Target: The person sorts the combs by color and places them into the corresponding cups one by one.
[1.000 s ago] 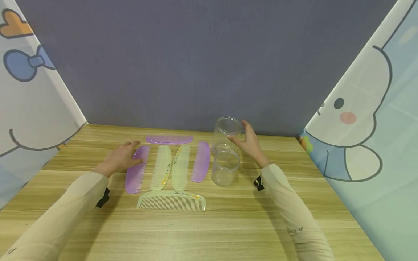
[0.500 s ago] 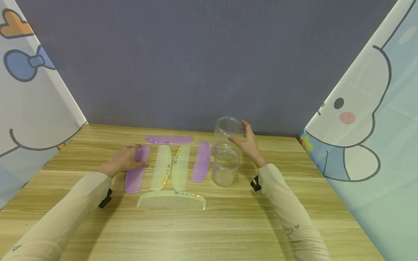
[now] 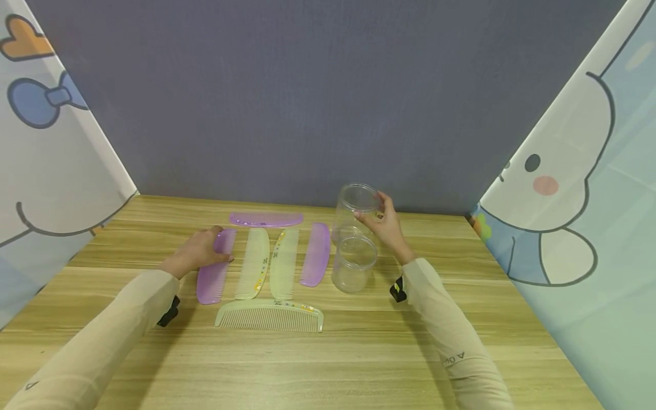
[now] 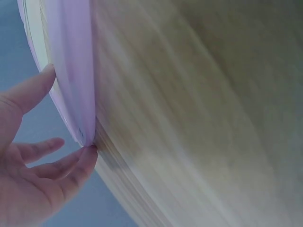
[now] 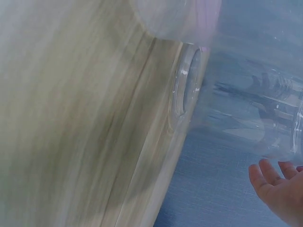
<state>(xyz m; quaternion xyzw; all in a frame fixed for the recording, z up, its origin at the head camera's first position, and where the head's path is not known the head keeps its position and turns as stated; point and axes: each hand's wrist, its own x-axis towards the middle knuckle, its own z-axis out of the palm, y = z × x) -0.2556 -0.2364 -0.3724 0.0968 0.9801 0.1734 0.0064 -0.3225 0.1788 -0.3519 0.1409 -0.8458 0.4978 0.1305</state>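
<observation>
Comb, purple, flat on the bench, directly under the left hand: thumb at the toothed edge, fingertips at the far end, so pinched between them. Just to its right, lengthwise too, the left green comb, then the right green comb, spine facing spine, then the right purple comb. Beyond these, crosswise, the far purple comb; on the person's side, also crosswise, the near green comb, teeth toward the person.

Well apart from the left, the right hand, clasped on the far jar: thumb across the front wall, fingers curved round behind, near the rim. Directly in front of that, the near jar, also clear, round and upright. Both jars just right of the right purple comb.

As for writing: small dark script on all three green combs, beside coloured decorations, and on the far purple comb, everywhere too tiny to read. On the right sleeve, dark letters, perhaps beginning with an "A", the rest lost in folds. On the left sleeve, one angular dark mark.
</observation>
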